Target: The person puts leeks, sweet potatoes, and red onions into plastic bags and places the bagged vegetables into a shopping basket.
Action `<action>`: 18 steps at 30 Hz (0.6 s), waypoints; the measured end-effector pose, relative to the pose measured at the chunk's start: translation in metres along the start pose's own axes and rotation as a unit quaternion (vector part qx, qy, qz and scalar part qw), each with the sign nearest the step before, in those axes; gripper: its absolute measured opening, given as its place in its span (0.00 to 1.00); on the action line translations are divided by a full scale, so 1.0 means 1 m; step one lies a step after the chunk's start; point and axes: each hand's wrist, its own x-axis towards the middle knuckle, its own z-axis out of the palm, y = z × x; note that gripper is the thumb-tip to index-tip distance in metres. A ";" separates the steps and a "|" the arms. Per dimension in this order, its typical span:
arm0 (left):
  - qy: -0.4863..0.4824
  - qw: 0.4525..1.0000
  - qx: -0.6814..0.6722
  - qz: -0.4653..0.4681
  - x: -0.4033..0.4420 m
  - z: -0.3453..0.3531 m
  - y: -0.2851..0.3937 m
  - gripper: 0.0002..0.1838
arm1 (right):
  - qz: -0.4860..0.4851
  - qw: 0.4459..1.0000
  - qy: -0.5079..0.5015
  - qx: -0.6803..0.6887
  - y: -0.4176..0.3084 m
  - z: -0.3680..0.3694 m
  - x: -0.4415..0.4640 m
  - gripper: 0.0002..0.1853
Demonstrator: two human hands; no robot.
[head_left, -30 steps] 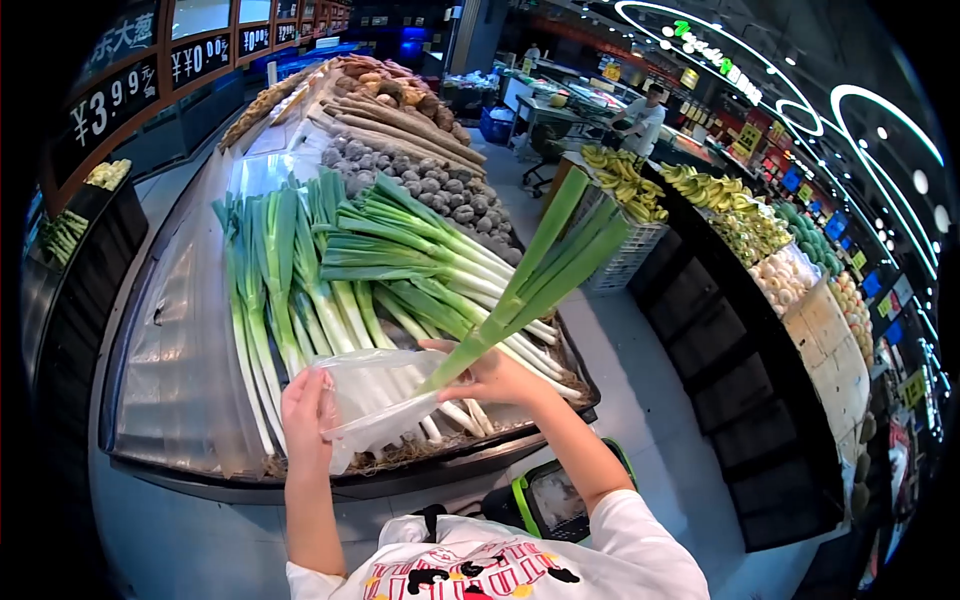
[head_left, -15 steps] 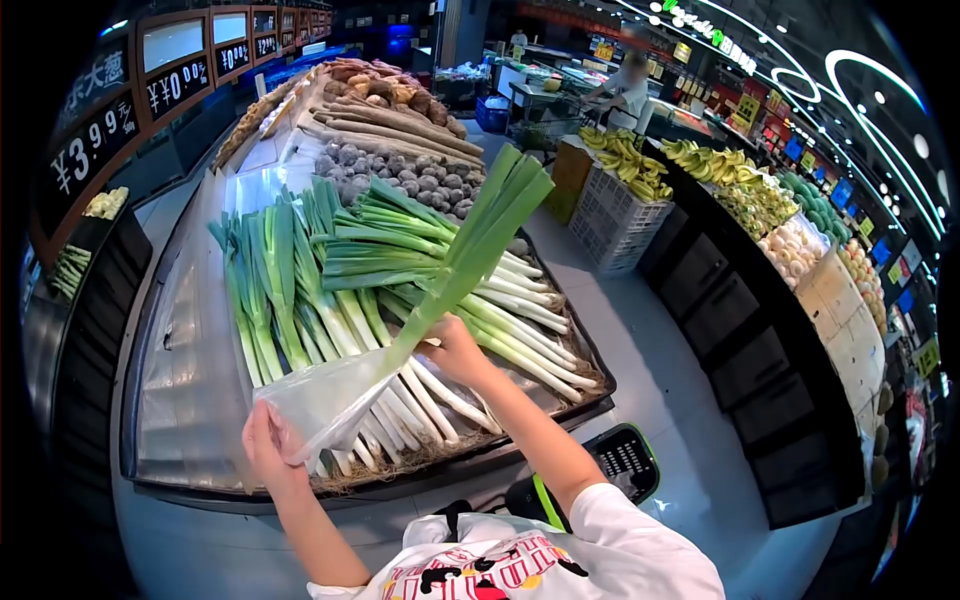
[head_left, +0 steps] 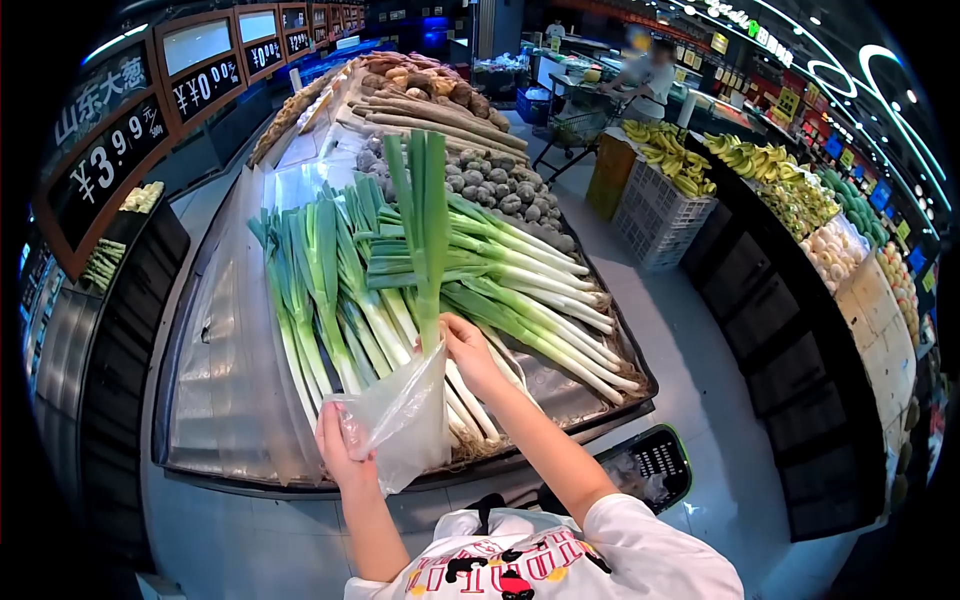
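Observation:
A large, leek-like green onion (head_left: 428,240) stands nearly upright in front of me, leaves up, with its lower end inside a clear plastic bag (head_left: 405,425). My left hand (head_left: 345,440) grips the bag's left side, its fingers partly behind the crumpled film. At the bag's mouth, my right hand (head_left: 470,352) is closed around the stem; some fingers are hidden, and I cannot tell whether it also pinches the film. Beneath both hands lie rows of green onions (head_left: 540,325), white roots toward me.
Brown round roots (head_left: 500,185) and long tubers (head_left: 450,125) lie farther back on the stand. A shopping basket (head_left: 650,465) is below on the right. Bananas (head_left: 665,160) top a grey crate (head_left: 655,220). A person (head_left: 650,80) stands by a cart (head_left: 580,125). Price signs (head_left: 110,175) hang left.
The green onion has swung from leaning right to nearly upright. My left hand and the bag have come closer to my right hand, and the bag hangs lower around the stem. The view has shifted left.

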 end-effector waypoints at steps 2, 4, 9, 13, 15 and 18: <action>-0.010 1.000 -0.005 0.004 0.005 -0.003 -0.005 0.10 | -0.001 1.000 0.001 0.010 0.011 -0.008 0.007 0.13; -0.040 0.999 -0.006 0.011 0.010 -0.007 -0.009 0.11 | 0.035 0.997 -0.002 0.072 0.010 -0.011 0.010 0.15; -0.129 0.990 0.019 0.058 0.018 -0.016 -0.021 0.13 | 0.048 0.998 -0.007 -0.029 0.013 -0.019 0.027 0.17; -0.108 0.992 0.027 0.058 0.031 -0.001 -0.027 0.14 | 0.027 0.998 -0.010 -0.053 0.043 -0.026 0.051 0.18; -0.122 0.990 0.034 0.069 0.046 0.007 -0.033 0.15 | 0.008 0.996 0.003 -0.085 0.056 -0.035 0.061 0.18; -0.125 0.987 0.060 0.087 0.061 0.015 -0.032 0.15 | -0.004 0.986 0.015 -0.163 0.045 -0.057 0.067 0.15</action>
